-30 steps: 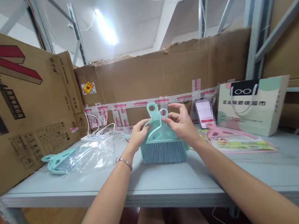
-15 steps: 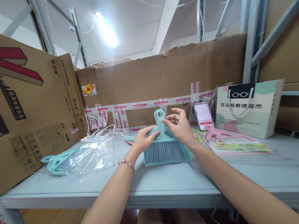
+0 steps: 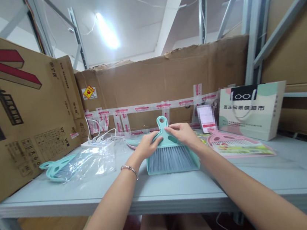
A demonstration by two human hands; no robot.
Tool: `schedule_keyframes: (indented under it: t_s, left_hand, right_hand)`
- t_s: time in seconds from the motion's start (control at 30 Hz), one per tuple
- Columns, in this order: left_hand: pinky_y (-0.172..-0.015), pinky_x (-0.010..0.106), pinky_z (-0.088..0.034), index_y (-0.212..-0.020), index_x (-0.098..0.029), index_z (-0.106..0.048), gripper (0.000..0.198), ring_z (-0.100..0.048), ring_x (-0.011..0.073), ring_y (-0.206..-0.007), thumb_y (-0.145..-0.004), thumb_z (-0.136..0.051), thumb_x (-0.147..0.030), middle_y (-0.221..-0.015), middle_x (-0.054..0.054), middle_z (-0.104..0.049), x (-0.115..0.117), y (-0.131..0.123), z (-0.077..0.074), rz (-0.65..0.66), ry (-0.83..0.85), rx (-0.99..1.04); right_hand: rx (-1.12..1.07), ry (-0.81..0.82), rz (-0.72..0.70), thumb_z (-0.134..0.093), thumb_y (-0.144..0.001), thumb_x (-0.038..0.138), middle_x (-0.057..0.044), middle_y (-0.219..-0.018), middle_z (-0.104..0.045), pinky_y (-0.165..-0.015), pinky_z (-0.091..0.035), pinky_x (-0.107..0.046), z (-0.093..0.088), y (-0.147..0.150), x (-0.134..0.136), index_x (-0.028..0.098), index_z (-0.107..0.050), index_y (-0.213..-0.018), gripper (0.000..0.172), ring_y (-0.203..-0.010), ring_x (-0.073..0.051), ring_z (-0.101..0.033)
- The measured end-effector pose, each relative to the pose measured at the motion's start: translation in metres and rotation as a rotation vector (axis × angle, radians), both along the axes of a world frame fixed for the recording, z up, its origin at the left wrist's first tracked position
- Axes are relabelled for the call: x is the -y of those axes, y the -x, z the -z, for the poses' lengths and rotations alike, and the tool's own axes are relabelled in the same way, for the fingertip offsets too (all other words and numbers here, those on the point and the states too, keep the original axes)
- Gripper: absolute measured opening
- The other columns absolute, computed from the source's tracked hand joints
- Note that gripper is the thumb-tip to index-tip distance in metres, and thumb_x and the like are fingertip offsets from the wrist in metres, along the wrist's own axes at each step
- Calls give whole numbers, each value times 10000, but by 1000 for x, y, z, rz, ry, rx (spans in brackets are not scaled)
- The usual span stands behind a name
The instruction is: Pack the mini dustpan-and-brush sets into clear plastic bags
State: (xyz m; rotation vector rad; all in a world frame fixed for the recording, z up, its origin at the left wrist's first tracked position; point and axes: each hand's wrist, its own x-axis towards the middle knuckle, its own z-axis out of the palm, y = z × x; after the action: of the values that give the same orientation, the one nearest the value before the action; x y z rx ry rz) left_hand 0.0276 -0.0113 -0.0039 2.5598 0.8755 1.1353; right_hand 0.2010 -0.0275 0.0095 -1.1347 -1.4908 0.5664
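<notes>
In the middle of the table a mint-green hand brush [image 3: 171, 157] with grey bristles rests against a matching dustpan [image 3: 196, 159], both with their handles up. My left hand [image 3: 148, 145] is closed round the left side of the brush and dustpan, thumb on the front. From the right, my right hand [image 3: 183, 133] pinches the edge of the brush handle, its fingers bent behind. Part of the dustpan is hidden by the brush.
At left lies another mint brush set [image 3: 61, 169], partly in a clear plastic bag [image 3: 99, 159]. A pink brush set [image 3: 236, 142], a phone [image 3: 206, 117] and a paper bag [image 3: 250, 114] stand or lie at right. Cardboard boxes [image 3: 138, 81] wall the back and left.
My right hand's raised, spread fingers have come down and closed on the handle. The brush and dustpan have tipped slightly toward me, and the view has shifted a little.
</notes>
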Motion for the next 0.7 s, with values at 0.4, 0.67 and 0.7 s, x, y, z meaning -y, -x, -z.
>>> schedule_keyframes:
  t_s: [0.4, 0.67, 0.7]
  left_hand:
    - [-788, 278, -447, -915, -138, -666, 267, -611, 212, -906, -739, -605, -329, -962, 69, -693, -9, 10, -6, -109, 281, 375]
    - [-793, 304, -452, -920, -131, -675, 309, -615, 217, -906, -676, -680, -321, -973, 84, -695, -9, 18, -12, -205, 451, 593]
    - [-791, 304, -451, -906, -135, -679, 301, -615, 216, -901, -671, -684, -324, -960, 80, -697, -8, 18, -12, -200, 452, 592]
  right_hand:
    - [161, 61, 340, -395, -883, 338, -112, -1086, -664, -798, -464, -281, -2, -54, -25, 148, -618, -1047, 336, -941, -182, -634]
    - [822, 579, 302, -717, -653, 315, -165, -1145, -623, -820, -456, -336, 20, -82, -28, 121, -633, -1065, 463, -1027, -275, -599]
    - [842, 595, 281, -746, -613, 340, -166, -1205, -589, -850, -447, -348, 20, -82, -25, 131, -610, -1115, 561, -1073, -281, -574]
